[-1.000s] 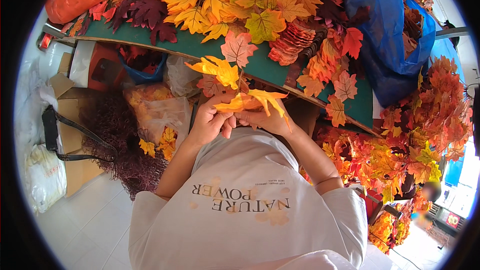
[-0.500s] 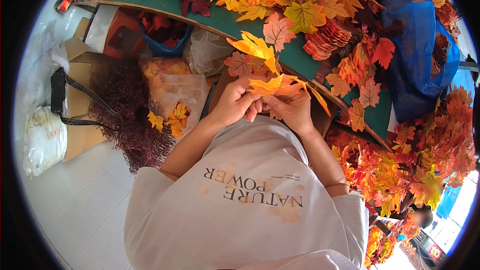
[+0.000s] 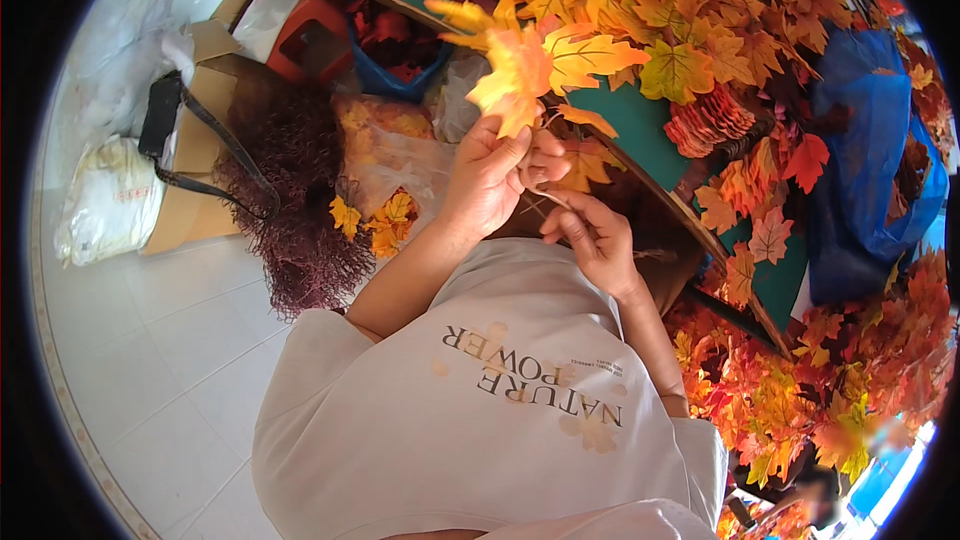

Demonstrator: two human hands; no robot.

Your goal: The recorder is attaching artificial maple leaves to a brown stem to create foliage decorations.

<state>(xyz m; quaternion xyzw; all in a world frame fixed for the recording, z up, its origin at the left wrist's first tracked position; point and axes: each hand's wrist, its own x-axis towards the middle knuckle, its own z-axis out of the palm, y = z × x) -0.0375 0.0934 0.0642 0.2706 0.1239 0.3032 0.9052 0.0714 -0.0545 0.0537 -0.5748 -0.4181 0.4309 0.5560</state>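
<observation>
A bunch of yellow and orange fake leaves [image 3: 520, 65] is held up in the left hand [image 3: 490, 180], with the fingers closed tight around the thin stems just under the leaves. The right hand [image 3: 590, 235] is held just below and beside it, and its fingers are pinched on the lower ends of the stems [image 3: 545, 202], so both hands are closed on the same bunch. The bunch is lifted in front of the chest, above the edge of the green worktop [image 3: 620, 120], which is covered with a big pile of loose leaves [image 3: 700, 10] in red, orange and yellow. A stack of red-orange leaves [image 3: 710, 120] is lying on the worktop near the hands, and a blue bag [image 3: 870, 170] is seen further to the right. A fuzzy dark red bundle [image 3: 290, 210] and a clear bag of leaves [image 3: 390, 155] are lying on the floor to the left. The stems look thin and slippery, so a leaf could be pulled out of the bunch if the pinch is too loose. A stem could be bent or snapped if it is squeezed or tugged too hard. If the bunch is dropped, it could be lost among the many leaves below.
</observation>
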